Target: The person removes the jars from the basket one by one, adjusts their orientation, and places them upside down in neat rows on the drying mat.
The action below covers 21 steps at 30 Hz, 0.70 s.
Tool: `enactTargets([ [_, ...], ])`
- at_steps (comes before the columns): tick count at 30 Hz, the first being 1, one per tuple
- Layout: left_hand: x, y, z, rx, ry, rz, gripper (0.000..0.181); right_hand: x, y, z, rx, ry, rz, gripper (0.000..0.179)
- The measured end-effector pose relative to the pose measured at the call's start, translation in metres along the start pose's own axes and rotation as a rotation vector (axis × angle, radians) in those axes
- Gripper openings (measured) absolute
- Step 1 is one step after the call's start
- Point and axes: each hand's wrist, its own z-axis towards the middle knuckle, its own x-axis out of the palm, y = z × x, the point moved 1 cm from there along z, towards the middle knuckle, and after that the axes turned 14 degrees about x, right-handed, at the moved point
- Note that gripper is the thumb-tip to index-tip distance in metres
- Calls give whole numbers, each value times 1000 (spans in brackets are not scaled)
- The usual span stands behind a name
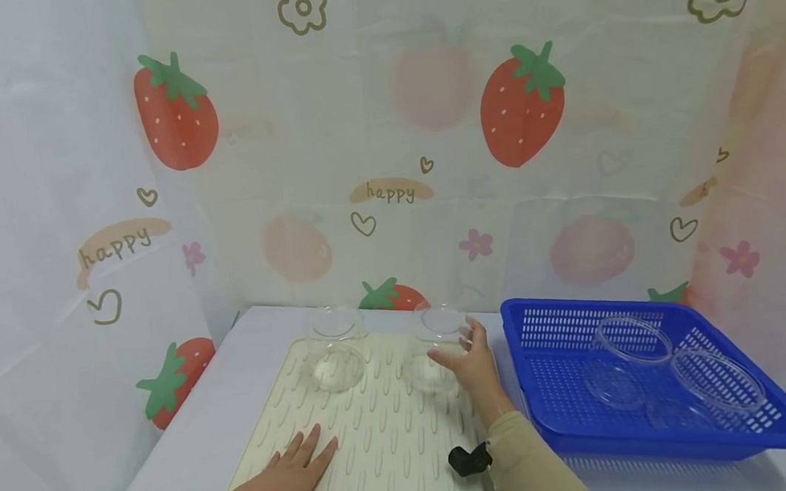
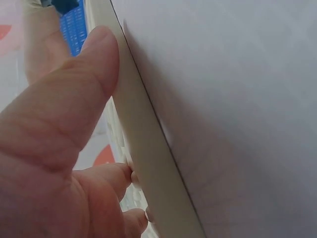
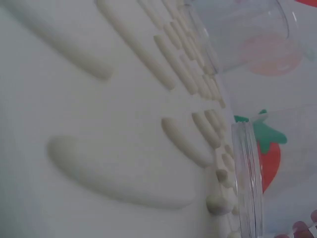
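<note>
Two clear, jar-like containers stand on a cream ridged mat (image 1: pixel 376 432), the left container (image 1: pixel 336 367) and the right container (image 1: pixel 426 366). A ridged ring shows at the lower end of the right one (image 3: pixel 247 178) in the right wrist view. My right hand (image 1: pixel 472 364) is at that container's right side, thumb overlapping its front and the other fingers spread toward its far side. In the right wrist view its fingertips (image 3: pixel 299 229) appear right beside the clear wall. My left hand (image 1: pixel 281 477) rests with spread fingers on the mat's front left, its thumb (image 2: pixel 99 54) at the mat's edge.
A blue perforated basket (image 1: pixel 643 444) stands to the right of the mat, holding more clear round containers (image 1: pixel 634 340). The white table (image 1: pixel 178 464) runs along the mat's left side. A strawberry-printed curtain (image 1: pixel 371 91) hangs behind and at the sides.
</note>
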Motion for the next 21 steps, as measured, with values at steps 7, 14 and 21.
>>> enactTargets([
  [7, -3, -4, -2, 2, 2, 0, 92, 2, -4, 2, -17, 54, -48, 102],
  [14, -4, -4, -2, 6, -2, -1, 93, 2, -5, 5, -22, 61, -52, 103],
  [21, -4, -4, -1, 13, -1, 6, 93, 0, -7, 5, -30, 65, -39, 103],
])
